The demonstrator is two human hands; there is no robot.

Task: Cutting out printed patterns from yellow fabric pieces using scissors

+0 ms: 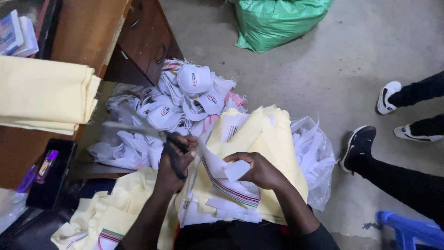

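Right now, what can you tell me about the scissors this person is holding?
The scissors have dark handles and long metal blades, which look blurred. The left hand grips them, fingers through the handle loops. The blades point left and slightly up, over the heap of white caps, apart from the white fabric piece pinched in the right hand. Whether the blades are open or closed cannot be told.

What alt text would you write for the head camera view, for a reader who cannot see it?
Seen from above, a person's left hand holds black-handled scissors while the right hand grips a white fabric piece over pale yellow cloth. White caps are piled on the concrete floor.
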